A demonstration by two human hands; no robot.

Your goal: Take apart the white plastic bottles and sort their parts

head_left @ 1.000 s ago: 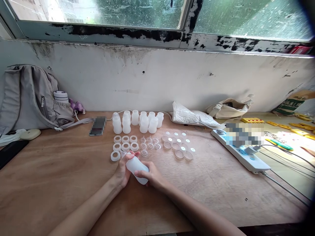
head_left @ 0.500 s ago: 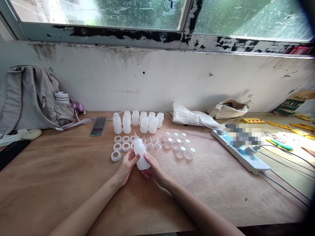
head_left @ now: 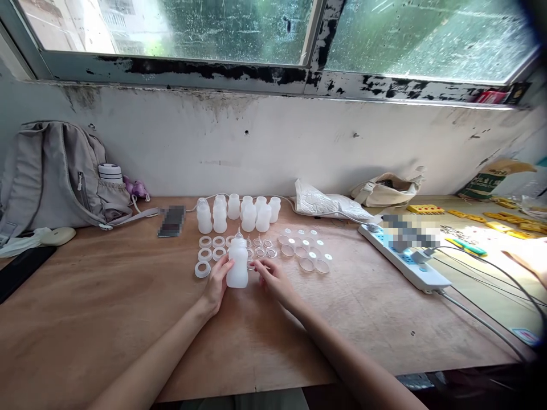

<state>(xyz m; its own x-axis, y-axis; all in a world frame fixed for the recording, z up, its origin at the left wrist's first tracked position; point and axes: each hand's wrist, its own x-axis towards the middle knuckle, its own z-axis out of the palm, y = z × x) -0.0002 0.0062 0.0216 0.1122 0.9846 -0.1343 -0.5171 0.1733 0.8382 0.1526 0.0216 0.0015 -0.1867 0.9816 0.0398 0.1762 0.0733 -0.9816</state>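
A translucent white squeeze bottle (head_left: pixel 238 266) with a thin pointed tip stands upright in front of me, and my left hand (head_left: pixel 217 286) grips its left side. Just right of it, my right hand (head_left: pixel 273 279) is apart from the bottle, fingers loosely bent and spread, fingertips close to small clear ringed pieces (head_left: pixel 258 252). White rings (head_left: pixel 202 269) lie in rows left of the bottle. Farther right are clear round covers (head_left: pixel 306 264), with small white discs (head_left: pixel 318 242) among them. Several similar white bottles (head_left: pixel 264 217) stand in rows behind.
A phone (head_left: pixel 171 221) lies left of the bottles, near a grey backpack (head_left: pixel 55 176). Along the wall are a white padded packet (head_left: pixel 322 202) and a cream bag (head_left: pixel 387 191). On the right, a power strip (head_left: pixel 404 259) trails cables; yellow pieces (head_left: pixel 425 209) lie beyond it.
My right hand has let go of the bottle and moved slightly right. The bottle has gone from tilted to upright in my left hand. The view has shifted a little.
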